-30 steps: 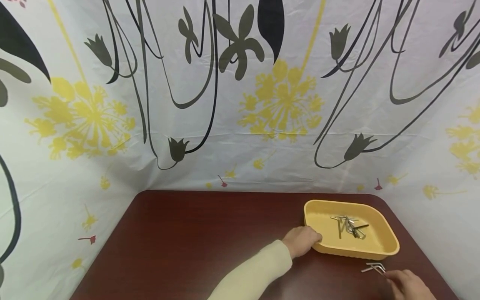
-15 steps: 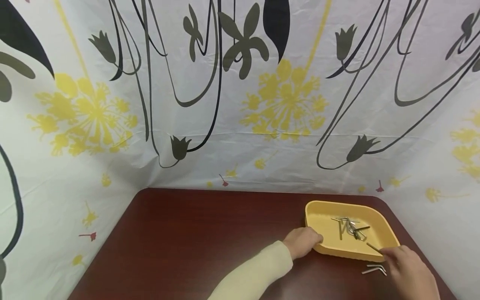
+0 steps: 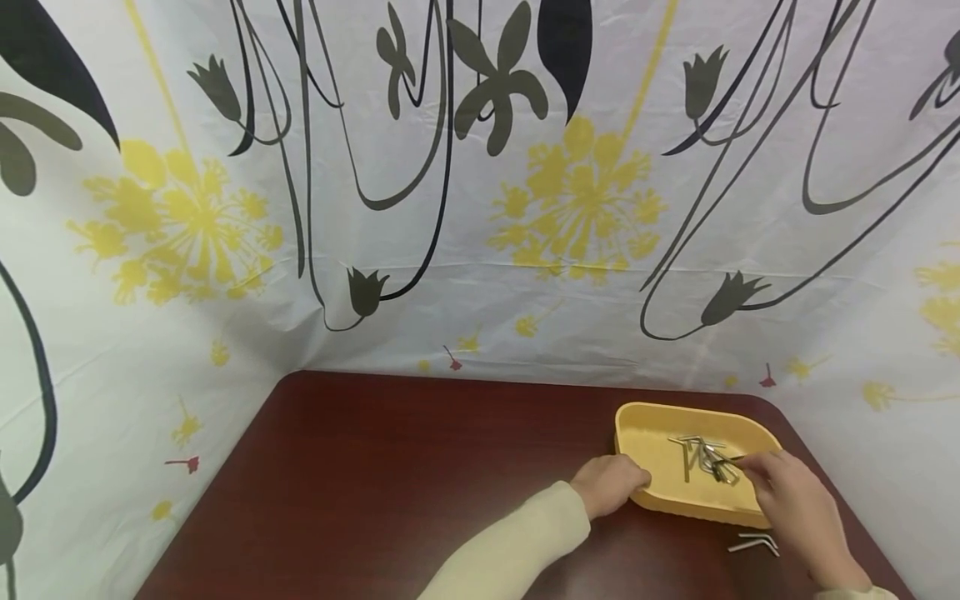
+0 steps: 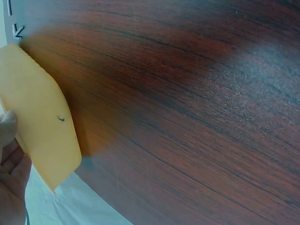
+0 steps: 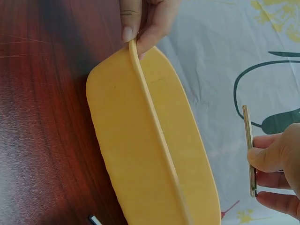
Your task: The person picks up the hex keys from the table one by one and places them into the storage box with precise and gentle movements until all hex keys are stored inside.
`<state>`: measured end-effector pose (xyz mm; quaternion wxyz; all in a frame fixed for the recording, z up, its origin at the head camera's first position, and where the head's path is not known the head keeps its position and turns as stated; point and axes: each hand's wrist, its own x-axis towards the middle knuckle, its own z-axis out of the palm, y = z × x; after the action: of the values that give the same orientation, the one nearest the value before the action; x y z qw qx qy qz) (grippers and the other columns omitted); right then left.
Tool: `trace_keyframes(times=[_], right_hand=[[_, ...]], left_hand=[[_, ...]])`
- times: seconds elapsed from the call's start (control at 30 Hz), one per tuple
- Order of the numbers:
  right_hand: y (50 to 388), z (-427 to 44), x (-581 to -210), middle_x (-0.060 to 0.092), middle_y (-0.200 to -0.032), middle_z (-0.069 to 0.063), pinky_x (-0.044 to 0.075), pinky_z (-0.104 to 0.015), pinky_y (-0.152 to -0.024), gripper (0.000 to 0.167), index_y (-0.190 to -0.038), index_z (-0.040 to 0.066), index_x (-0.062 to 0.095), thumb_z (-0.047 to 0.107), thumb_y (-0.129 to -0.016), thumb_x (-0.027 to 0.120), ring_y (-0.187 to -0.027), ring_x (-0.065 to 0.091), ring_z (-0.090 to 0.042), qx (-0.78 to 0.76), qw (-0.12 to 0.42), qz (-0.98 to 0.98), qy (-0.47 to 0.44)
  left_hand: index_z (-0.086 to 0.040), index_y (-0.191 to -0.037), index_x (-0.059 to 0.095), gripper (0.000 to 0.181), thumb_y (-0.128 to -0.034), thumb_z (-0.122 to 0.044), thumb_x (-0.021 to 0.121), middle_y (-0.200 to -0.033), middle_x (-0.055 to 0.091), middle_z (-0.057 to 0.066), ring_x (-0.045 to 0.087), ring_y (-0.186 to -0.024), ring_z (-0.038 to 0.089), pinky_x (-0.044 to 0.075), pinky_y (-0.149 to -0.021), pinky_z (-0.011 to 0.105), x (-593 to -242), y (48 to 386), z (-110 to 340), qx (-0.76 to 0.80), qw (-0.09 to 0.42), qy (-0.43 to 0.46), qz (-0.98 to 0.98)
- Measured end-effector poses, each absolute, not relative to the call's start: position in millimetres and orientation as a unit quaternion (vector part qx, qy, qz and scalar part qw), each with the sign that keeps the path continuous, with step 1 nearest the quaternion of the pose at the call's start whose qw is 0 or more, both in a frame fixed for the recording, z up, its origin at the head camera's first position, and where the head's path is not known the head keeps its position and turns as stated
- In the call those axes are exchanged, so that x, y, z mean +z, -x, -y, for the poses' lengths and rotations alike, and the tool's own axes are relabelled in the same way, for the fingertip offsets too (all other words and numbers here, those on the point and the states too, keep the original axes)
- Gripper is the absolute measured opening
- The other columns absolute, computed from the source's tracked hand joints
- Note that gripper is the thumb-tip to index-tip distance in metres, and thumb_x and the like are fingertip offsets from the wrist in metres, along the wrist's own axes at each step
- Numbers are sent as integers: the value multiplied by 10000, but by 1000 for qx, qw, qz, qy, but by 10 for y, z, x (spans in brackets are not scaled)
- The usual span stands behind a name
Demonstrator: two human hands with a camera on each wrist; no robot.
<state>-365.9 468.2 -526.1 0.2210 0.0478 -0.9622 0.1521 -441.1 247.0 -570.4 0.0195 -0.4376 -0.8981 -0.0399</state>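
In the head view my left hand grips the near left corner of a yellow plastic tray. The right wrist view shows its thumb on the outside of the rim and fingers inside. Over the tray's right part, my right hand pinches a hex key between thumb and fingers; its short end is hidden. Beneath that hand lies a loose pile of several hex keys, mostly silver, in the tray. A few more hex keys rest on the table in front of the tray.
The dark red-brown table extends far to the left of the tray. A white sheet with grey and yellow flower prints hangs behind the table and along its sides.
My right hand has picked up a hex key from those on the table and carried it up and over the tray's rim. My left hand stays on the tray corner.
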Motion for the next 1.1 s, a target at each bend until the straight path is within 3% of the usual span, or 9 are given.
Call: trace_keyframes(times=[0.6, 0.87, 1.1], right_hand=[[4225, -4902, -5275, 632, -858, -189, 457, -521, -624, 107, -869, -16, 670, -26, -807, 584, -776, 588, -382, 170, 71, 982, -28], [4395, -4959, -5356, 627, -870, -203, 460, -496, -614, 129, -902, -44, 664, -13, -812, 576, -781, 584, -378, 194, 37, 980, -17], [4471, -5000, -5394, 622, -869, -215, 460, -492, -623, 146, -900, -63, 659, -11, -803, 563, -777, 584, -374, 200, 6, 980, 0]], left_hand=[[-254, -757, 566, 151, -893, -190, 569, -701, 477, -161, 394, -622, -5, 340, -531, 133, -5714, 4447, -2480, -41, 14, 437, 899], [-282, -821, 610, 121, -899, -202, 565, -731, 500, -185, 413, -643, -30, 348, -563, 118, -5696, 4444, -2485, -38, 6, 432, 901], [-336, -951, 663, 161, -882, -210, 590, -891, 596, -240, 509, -777, -93, 393, -643, 86, -5701, 4436, -2486, -35, 10, 436, 899]])
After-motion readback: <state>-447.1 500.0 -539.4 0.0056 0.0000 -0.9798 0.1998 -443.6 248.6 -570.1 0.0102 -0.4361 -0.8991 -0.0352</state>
